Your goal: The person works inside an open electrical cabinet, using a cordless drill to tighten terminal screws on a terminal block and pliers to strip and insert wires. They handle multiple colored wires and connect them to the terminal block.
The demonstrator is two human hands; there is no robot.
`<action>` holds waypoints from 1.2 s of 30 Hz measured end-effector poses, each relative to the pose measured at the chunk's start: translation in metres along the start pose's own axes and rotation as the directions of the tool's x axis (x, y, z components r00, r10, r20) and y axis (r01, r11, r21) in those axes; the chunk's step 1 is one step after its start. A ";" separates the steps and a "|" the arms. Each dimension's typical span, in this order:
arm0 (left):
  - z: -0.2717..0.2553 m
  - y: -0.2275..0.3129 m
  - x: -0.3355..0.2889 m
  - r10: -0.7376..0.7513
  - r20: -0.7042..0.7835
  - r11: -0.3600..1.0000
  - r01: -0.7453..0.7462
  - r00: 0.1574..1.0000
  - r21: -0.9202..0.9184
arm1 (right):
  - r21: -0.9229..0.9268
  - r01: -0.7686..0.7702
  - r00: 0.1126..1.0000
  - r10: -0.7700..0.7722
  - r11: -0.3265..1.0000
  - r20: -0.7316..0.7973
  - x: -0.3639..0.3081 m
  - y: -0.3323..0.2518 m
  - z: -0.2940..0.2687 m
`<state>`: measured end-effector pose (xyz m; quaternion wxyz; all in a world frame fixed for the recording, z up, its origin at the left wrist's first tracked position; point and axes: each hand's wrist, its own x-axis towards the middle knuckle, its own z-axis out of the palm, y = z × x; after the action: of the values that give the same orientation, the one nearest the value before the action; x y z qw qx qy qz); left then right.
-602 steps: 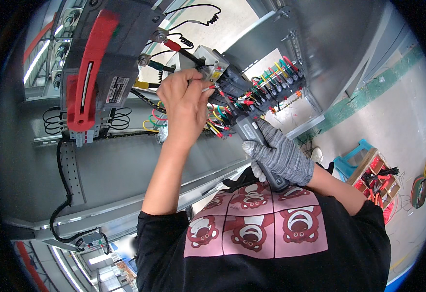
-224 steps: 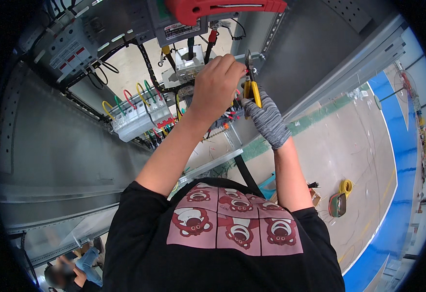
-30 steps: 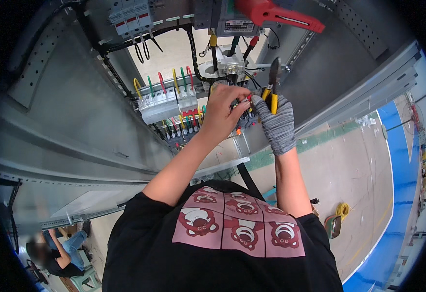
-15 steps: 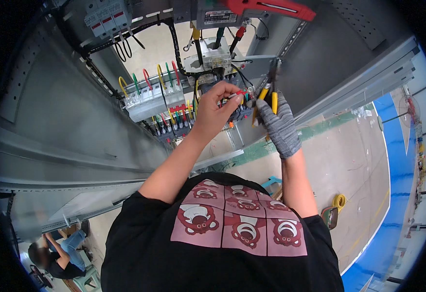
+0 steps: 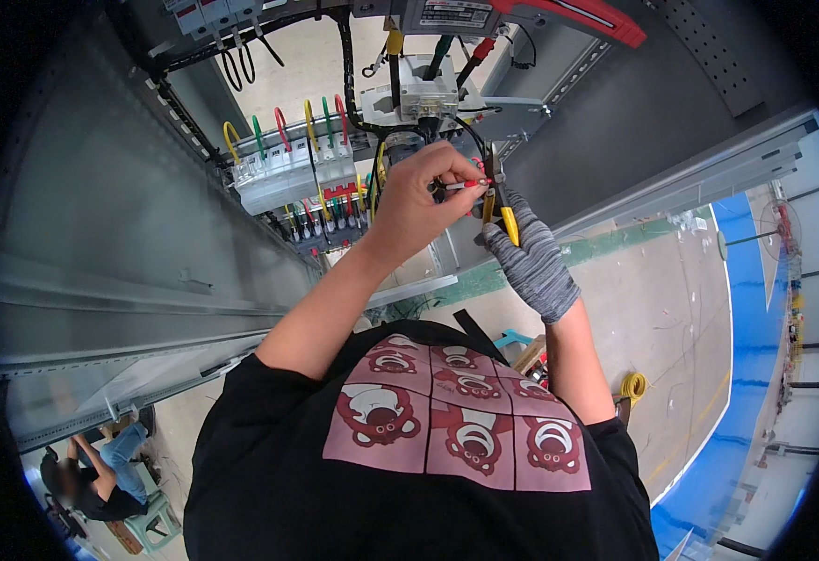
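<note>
My bare left hand [image 5: 419, 201] pinches a thin wire [image 5: 470, 184] with a red sleeve near its tip. My right hand [image 5: 536, 266], in a grey knit glove, is wrapped round yellow-handled pliers [image 5: 509, 226]. The dark jaws of the pliers stand upright right at the wire's tip; whether they grip it I cannot tell. Both hands are in front of a cabinet's wiring, just below a clear-covered block [image 5: 428, 98] with thick dark cables.
On the left, a white breaker row [image 5: 293, 178] carries yellow, green and red wires. A grey device with a red handle [image 5: 596, 19] hangs above. Metal cabinet walls [image 5: 129, 187] flank the hands. A yellow coil [image 5: 633, 386] lies on the floor; another person [image 5: 110, 477] sits at lower left.
The pliers have turned and moved left, bringing their jaws from beyond the wire to its tip. My left hand still pinches the wire. The whole view has shifted slightly.
</note>
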<state>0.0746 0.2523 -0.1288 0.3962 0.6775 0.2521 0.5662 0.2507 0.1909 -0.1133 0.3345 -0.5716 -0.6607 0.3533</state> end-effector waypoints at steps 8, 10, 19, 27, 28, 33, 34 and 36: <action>-0.002 0.012 0.002 -0.056 -0.010 0.997 0.057 0.998 0.052 | -0.323 0.112 0.971 -0.172 0.940 -0.165 0.001 0.007 0.010; -0.002 0.013 0.004 0.002 0.004 0.996 -0.003 1.000 0.084 | -0.306 0.077 0.975 -0.136 0.949 -0.177 0.001 0.001 0.011; -0.002 0.020 0.004 -0.015 0.064 0.994 0.008 0.998 0.108 | -0.386 0.050 0.960 -0.151 0.921 -0.235 0.006 -0.003 0.013; -0.003 0.014 0.004 -0.036 0.052 0.992 0.029 0.998 0.126 | -0.323 0.060 0.981 -0.116 0.944 -0.157 0.003 -0.005 0.010; -0.003 0.013 0.004 -0.046 0.052 0.992 0.039 0.998 0.122 | -0.356 0.056 0.983 -0.113 0.933 -0.143 0.003 -0.010 0.008; -0.003 0.012 0.006 -0.069 0.056 0.990 0.062 0.996 0.123 | -0.476 0.075 0.960 -0.192 0.876 -0.203 0.007 -0.005 0.008; -0.003 0.014 0.006 -0.107 0.085 0.988 0.097 0.991 0.119 | -0.513 0.057 0.956 -0.194 0.856 -0.218 0.006 -0.004 0.008; -0.004 0.021 0.007 -0.181 0.143 0.980 0.165 0.973 0.114 | -0.495 0.042 0.949 -0.189 0.868 -0.253 0.009 0.003 0.010</action>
<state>0.0699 0.2477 -0.1073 0.4273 0.7134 0.3077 0.4624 0.2426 0.1991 -0.1210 0.2960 -0.6418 -0.7042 0.0677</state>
